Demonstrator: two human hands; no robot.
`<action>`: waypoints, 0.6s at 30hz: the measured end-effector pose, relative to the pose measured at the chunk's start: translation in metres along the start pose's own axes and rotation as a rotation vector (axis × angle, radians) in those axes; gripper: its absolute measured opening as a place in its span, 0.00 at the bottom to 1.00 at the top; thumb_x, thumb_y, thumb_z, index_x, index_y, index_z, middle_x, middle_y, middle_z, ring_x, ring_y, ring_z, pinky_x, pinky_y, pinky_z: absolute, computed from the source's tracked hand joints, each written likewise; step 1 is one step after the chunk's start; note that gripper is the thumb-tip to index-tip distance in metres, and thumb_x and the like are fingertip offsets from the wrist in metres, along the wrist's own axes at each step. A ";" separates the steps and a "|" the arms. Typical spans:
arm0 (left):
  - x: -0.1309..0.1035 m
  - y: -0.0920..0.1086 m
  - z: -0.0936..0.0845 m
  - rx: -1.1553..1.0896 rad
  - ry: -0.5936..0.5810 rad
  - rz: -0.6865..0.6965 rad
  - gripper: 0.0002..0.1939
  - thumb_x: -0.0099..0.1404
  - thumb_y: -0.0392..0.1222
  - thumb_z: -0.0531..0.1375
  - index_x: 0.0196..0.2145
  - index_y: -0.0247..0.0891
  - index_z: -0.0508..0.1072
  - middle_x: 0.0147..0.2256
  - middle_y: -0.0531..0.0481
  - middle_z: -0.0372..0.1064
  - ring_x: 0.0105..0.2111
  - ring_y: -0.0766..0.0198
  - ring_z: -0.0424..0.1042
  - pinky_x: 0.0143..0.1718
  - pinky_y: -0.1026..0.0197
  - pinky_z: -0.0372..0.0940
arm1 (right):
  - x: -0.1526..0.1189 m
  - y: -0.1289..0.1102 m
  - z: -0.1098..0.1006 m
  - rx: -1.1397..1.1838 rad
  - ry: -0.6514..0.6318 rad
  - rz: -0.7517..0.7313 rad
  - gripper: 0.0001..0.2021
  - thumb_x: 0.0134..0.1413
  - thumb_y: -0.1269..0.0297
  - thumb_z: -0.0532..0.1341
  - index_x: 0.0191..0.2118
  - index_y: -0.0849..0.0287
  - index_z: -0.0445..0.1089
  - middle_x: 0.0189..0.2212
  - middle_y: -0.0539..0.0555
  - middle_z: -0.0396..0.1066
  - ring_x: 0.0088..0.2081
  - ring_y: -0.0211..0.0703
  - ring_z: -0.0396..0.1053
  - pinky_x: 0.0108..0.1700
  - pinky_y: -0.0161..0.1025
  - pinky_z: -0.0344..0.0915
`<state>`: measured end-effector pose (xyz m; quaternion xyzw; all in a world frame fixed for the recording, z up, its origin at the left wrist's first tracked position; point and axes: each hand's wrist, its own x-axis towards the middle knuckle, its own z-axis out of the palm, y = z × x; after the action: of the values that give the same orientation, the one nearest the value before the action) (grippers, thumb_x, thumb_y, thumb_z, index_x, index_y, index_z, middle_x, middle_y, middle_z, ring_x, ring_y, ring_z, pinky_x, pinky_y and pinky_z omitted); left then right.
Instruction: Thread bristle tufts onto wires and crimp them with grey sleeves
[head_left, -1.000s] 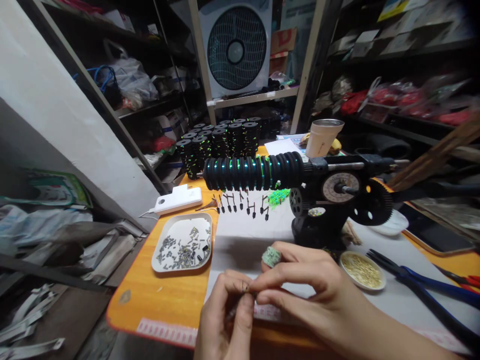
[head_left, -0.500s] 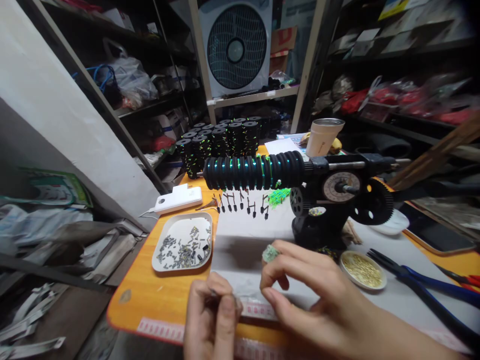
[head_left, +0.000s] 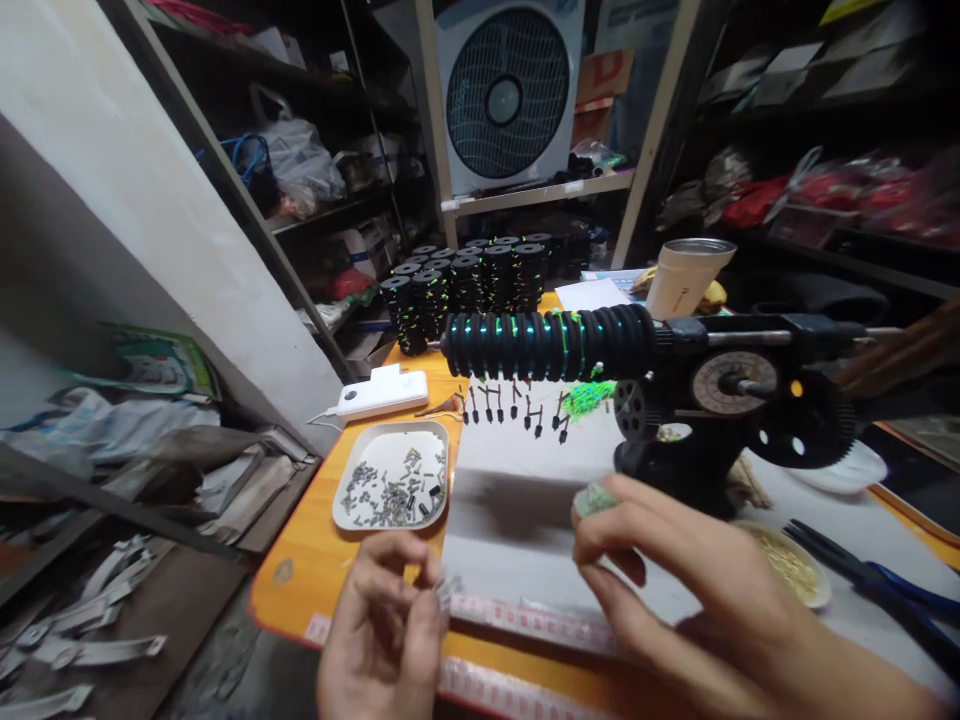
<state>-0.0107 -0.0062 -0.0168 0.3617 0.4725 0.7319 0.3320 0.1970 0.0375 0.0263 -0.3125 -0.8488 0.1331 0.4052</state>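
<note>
My left hand point(head_left: 386, 625) is at the table's front edge, below the white tray point(head_left: 350, 518) of small metal pieces. Its fingers are curled with the thumb near the index finger; whatever they hold is too small to make out. Over the white paper, my right hand point(head_left: 667, 580) has thumb and index fingertips pressed together; anything between them cannot be seen. A pale green wrap or lump point(head_left: 595, 499) shows at one of its fingertips. Beyond the hands is a ridged black roller point(head_left: 551, 345) banded with green and blue thread on a black geared winder point(head_left: 675, 475). Short dark weights point(head_left: 538, 430) hang below it.
Several black spools point(head_left: 465, 285) stand at the back. Bright green bits point(head_left: 591, 400) lie behind the roller's hanging weights. A dish of gold bits point(head_left: 795, 570) and blue-handled pliers point(head_left: 862, 575) are at right. A white power bank point(head_left: 382, 393) and a beige cup point(head_left: 686, 280) flank the roller.
The view has swung left, so the scene sits further right. My left hand has drawn away from my right, and its fingers have loosened somewhat. My right hand keeps its pinched shape.
</note>
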 end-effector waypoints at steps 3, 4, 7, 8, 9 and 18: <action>0.043 0.004 -0.005 0.414 -0.204 0.170 0.12 0.68 0.38 0.60 0.29 0.43 0.61 0.43 0.49 0.75 0.46 0.61 0.73 0.44 0.60 0.67 | -0.002 -0.005 0.003 0.016 -0.047 0.008 0.07 0.58 0.75 0.56 0.38 0.55 0.64 0.28 0.50 0.66 0.28 0.39 0.66 0.30 0.34 0.65; 0.063 0.006 -0.004 0.576 -0.342 0.217 0.11 0.71 0.38 0.55 0.30 0.44 0.59 0.39 0.49 0.75 0.44 0.61 0.74 0.44 0.58 0.68 | -0.001 -0.006 0.004 0.012 -0.057 0.014 0.06 0.58 0.74 0.57 0.37 0.55 0.65 0.29 0.51 0.67 0.29 0.40 0.67 0.30 0.34 0.65; 0.129 0.008 0.010 0.780 -0.531 0.217 0.08 0.69 0.38 0.57 0.31 0.41 0.65 0.29 0.52 0.71 0.34 0.59 0.74 0.40 0.55 0.68 | 0.003 -0.007 0.006 -0.008 -0.083 -0.016 0.07 0.57 0.74 0.58 0.33 0.56 0.70 0.27 0.53 0.66 0.28 0.41 0.67 0.27 0.35 0.63; 0.150 0.005 0.018 0.848 -0.554 0.221 0.06 0.68 0.38 0.59 0.32 0.39 0.67 0.30 0.52 0.70 0.36 0.58 0.73 0.42 0.52 0.68 | 0.005 -0.006 0.006 -0.013 -0.091 -0.035 0.08 0.57 0.75 0.58 0.32 0.57 0.72 0.26 0.53 0.65 0.27 0.41 0.66 0.26 0.34 0.62; 0.167 0.001 0.026 0.909 -0.576 0.219 0.04 0.67 0.39 0.60 0.35 0.37 0.70 0.33 0.50 0.72 0.38 0.57 0.73 0.43 0.50 0.68 | 0.007 -0.006 0.007 -0.016 -0.097 -0.051 0.09 0.57 0.76 0.58 0.32 0.58 0.73 0.25 0.53 0.65 0.26 0.41 0.66 0.25 0.34 0.61; 0.213 -0.045 0.077 1.056 -0.728 0.051 0.17 0.69 0.44 0.60 0.53 0.38 0.71 0.52 0.43 0.70 0.46 0.53 0.73 0.44 0.47 0.71 | 0.004 0.001 0.014 0.070 -0.074 -0.004 0.10 0.59 0.77 0.57 0.34 0.61 0.75 0.25 0.53 0.64 0.26 0.39 0.65 0.26 0.33 0.61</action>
<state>-0.0498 0.2201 0.0098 0.7131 0.6175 0.2385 0.2309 0.1847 0.0411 0.0190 -0.2912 -0.8587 0.1733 0.3845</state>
